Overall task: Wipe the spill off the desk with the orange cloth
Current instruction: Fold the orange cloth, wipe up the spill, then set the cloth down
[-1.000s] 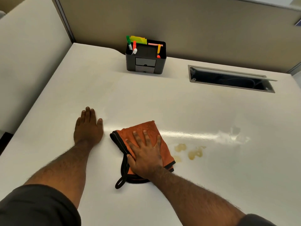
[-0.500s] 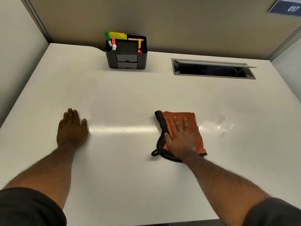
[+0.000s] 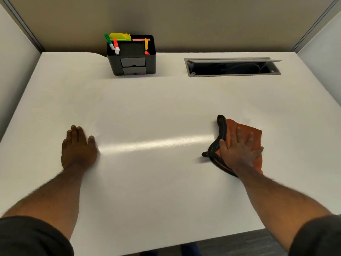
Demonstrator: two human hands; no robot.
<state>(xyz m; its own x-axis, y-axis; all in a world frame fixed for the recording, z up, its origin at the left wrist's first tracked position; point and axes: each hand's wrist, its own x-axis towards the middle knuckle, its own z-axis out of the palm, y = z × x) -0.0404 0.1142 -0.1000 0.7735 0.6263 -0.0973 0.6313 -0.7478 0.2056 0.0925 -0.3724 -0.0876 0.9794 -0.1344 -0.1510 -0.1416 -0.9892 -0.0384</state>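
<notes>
The orange cloth (image 3: 256, 132), edged in black with a black loop at its left, lies folded on the right half of the white desk (image 3: 147, 108). My right hand (image 3: 237, 152) presses flat on top of it, fingers spread, covering most of it. My left hand (image 3: 78, 148) rests palm down on the desk's left side, holding nothing. No brown spill shows; only a faint wet sheen (image 3: 246, 120) sits just beyond the cloth. Whatever lies under the cloth is hidden.
A black desk organizer (image 3: 132, 60) with markers and sticky notes stands at the back centre. To its right is an open cable slot (image 3: 232, 68) in the desk. Partition walls enclose the back and both sides. The desk's front edge runs close below my forearms.
My right hand has slid the cloth to the right, over where the brown spill patches lay; they no longer show. My left hand stays planted on the desk.
</notes>
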